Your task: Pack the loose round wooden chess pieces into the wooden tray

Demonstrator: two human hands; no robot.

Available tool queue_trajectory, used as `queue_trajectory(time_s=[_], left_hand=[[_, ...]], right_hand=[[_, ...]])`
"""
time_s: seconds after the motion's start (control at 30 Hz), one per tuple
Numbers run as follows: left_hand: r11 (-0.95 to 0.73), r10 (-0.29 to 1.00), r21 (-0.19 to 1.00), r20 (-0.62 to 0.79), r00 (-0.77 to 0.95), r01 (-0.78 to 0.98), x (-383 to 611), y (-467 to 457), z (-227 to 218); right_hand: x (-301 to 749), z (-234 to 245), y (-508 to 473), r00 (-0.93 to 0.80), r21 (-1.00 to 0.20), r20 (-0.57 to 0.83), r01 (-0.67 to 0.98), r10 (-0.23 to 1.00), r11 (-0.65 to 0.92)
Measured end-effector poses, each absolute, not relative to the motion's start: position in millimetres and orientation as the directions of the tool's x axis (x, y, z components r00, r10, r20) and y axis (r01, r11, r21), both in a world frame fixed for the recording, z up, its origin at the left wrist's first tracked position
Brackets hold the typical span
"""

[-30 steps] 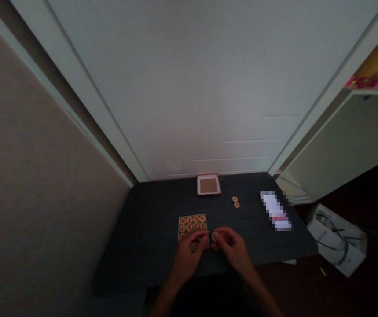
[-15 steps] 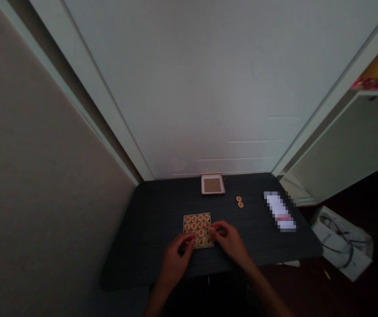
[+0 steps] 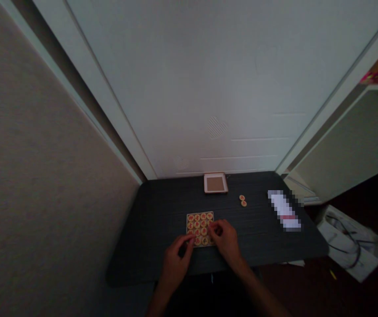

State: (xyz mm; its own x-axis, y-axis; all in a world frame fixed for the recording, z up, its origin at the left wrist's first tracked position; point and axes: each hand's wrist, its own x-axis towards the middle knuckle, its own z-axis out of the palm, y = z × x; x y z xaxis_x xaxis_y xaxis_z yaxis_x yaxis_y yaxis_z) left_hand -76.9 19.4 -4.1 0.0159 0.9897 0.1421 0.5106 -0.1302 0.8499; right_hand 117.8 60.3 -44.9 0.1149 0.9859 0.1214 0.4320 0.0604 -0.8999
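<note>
Round wooden Chinese chess pieces with mostly red characters fill a shallow square box (image 3: 200,247) in rows near the front of the dark table. My left hand (image 3: 176,259) is at the box's lower left corner, thumb and forefinger pinched together above the pieces. At the right side of the box, my right hand (image 3: 225,238) has its fingertips closed over the right-hand column. Both hands cover some pieces, and whatever is between the fingertips is too small to make out. Two loose Chinese chess pieces (image 3: 243,200) lie on the table, farther back and to the right.
An open box lid (image 3: 215,184) with a brown inside stands at the table's back edge, by the white panel. A pixelated white object (image 3: 284,211) lies at the right end of the dark table (image 3: 152,229). On the floor is a white box (image 3: 349,242) with cables.
Relative to the box, my left hand has shifted left, uncovering more pieces. My right hand has moved inward and slightly away from me over the right column. The whole view has shifted a little.
</note>
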Motion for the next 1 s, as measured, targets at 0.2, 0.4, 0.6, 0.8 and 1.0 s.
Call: queue_trajectory(time_s=[0.2, 0.4, 0.6, 0.8, 1.0], left_hand=[[-0.128, 0.99, 0.848, 0.136, 0.022, 0.514, -73.9, 19.9, -5.4], [-0.126, 0.99, 0.846, 0.14, 0.013, 0.517, -73.5, 21.2, 0.8], [-0.127, 0.99, 0.845, 0.139, 0.016, 0.52, -70.9, 23.4, 2.6], [-0.123, 0.992, 0.865, 0.124, 0.031, 0.486, -61.3, 24.9, 1.7], [-0.105, 0.994, 0.897, 0.09, 0.056, 0.43, -46.0, 23.6, 5.6]], right_hand=[[115.8, -51.3, 57.0, 0.153, -0.885, 0.166, 0.458, 0.974, 0.079], [147.0, -45.2, 65.3, 0.23, -0.831, 0.3, 0.54, 0.926, 0.135], [217.3, -42.2, 101.3, 0.363, -0.743, 0.374, 0.668, 0.853, 0.041], [238.7, -49.9, 117.5, 0.317, -0.715, 0.32, 0.699, 0.893, 0.007], [228.6, -48.0, 105.1, 0.296, -0.74, 0.309, 0.672, 0.904, 0.033]])
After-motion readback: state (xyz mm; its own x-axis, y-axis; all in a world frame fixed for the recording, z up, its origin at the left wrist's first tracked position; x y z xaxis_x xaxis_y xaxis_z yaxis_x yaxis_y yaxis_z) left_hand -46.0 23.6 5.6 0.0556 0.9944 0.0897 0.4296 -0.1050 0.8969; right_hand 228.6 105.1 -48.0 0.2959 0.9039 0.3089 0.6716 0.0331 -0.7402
